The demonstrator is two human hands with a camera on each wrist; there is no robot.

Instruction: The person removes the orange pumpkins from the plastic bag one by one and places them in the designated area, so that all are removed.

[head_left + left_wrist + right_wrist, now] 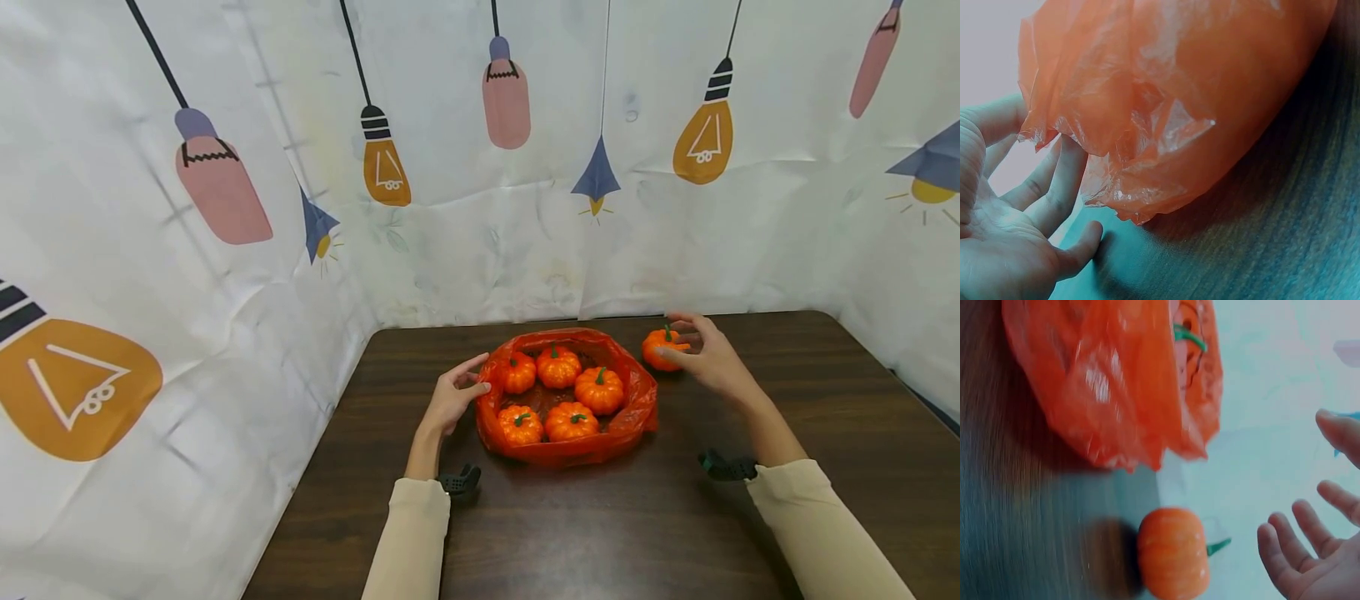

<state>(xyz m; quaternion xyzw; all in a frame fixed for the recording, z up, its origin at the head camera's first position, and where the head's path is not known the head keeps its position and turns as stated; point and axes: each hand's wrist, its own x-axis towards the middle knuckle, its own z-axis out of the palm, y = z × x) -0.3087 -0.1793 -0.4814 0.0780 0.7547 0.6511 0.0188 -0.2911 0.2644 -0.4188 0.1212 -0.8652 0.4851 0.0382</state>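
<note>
An orange-red plastic bag (577, 452) stands wide open on the table, and several small toy pumpkins (572, 422) with green stems lie inside it. At the bag's left side is my left hand (447, 402). Its extended fingers touch the crinkled edge of the bag (1166, 169) in the left wrist view, while the thumb stays apart. A single pumpkin (660, 350) sits on the table just right of the bag. My right hand (708, 354) hovers beside and above it, fingers spread, holding nothing. The right wrist view shows a gap between the fingers and this pumpkin (1174, 555).
The dark wood-grain table (570, 533) reaches back to a white curtain (480, 250) printed with lamps and bulbs, which also hangs along the left and right sides. Each wrist wears a black strap-on device (459, 481).
</note>
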